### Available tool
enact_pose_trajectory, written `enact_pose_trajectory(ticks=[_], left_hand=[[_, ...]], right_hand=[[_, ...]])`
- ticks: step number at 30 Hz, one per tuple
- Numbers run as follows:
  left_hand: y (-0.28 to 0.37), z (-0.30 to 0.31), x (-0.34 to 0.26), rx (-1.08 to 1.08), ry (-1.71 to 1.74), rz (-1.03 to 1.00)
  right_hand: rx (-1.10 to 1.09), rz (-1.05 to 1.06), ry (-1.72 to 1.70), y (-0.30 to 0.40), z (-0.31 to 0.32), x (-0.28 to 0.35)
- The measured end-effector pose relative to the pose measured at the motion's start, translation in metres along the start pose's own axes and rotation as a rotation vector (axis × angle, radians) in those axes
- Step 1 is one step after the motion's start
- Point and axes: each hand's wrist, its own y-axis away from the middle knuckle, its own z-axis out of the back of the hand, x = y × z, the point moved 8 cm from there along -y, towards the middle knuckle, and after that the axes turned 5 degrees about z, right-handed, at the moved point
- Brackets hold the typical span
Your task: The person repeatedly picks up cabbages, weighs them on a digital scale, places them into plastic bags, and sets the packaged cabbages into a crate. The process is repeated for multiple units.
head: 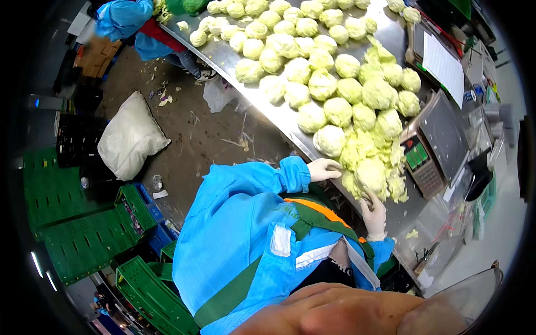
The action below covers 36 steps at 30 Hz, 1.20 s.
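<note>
A cabbage head [370,173] lies at the near end of a large spread of pale green cabbages [337,112] on a steel table [274,111]. Loose leaves [358,148] are heaped around and behind it. My left hand [325,169], in a whitish glove, is at the table's edge to the left of this head, its slightly bent fingers reaching the leaves. On the near side, my right hand [372,212], gloved too, has its fingertips at the bottom of the head and its leaves. Neither hand is seen closed around a cabbage.
A digital scale [433,144] stands right of the cabbages, with a paper sheet [443,63] beyond. Plastic bags [439,213] lie at the near right. To the left are a stuffed white sack [132,138] and green crates [83,238]. Another person [125,23] is beside the table's far left.
</note>
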Motion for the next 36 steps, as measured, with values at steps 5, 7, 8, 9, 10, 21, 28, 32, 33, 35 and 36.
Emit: enact_pose_trajectory(ticks=[5,7,8,9,10,21,28,32,33,35,36], left_hand=[[0.023,0.085,0.020,-0.176,0.242,0.055],[0.043,0.099,0.019,-0.263,0.278,0.085],[0.052,0.104,0.021,-0.310,0.293,0.100],[0.061,0.107,0.029,-0.322,0.324,0.148],[0.067,0.116,0.037,-0.348,0.348,0.170],[0.093,0.353,0.076,-0.892,0.804,-0.149],[0.056,0.644,0.001,-1.362,0.482,-0.370],[0.014,0.757,-0.049,-1.440,0.323,-0.126],[0.003,0.778,-0.058,-1.434,0.314,-0.114],[-0.010,0.788,-0.056,-1.465,0.274,0.002],[-0.015,0.789,-0.056,-1.406,0.389,-0.092]], right_hand=[[0.096,0.175,0.086,-0.106,-0.011,0.057],[0.143,0.269,0.109,-0.144,-0.023,0.090],[0.152,0.308,0.026,-0.162,-0.031,0.086],[0.179,0.352,0.049,-0.177,-0.045,0.092],[0.202,0.391,0.082,-0.191,-0.059,0.100],[0.350,0.384,0.021,-0.280,-0.181,0.181],[0.404,0.324,0.006,-0.354,-0.297,0.283],[0.413,0.386,0.040,-0.381,-0.339,0.316],[0.399,0.367,0.043,-0.387,-0.343,0.317],[0.379,0.332,0.051,-0.395,-0.351,0.320],[0.352,0.343,0.077,-0.398,-0.351,0.320]])
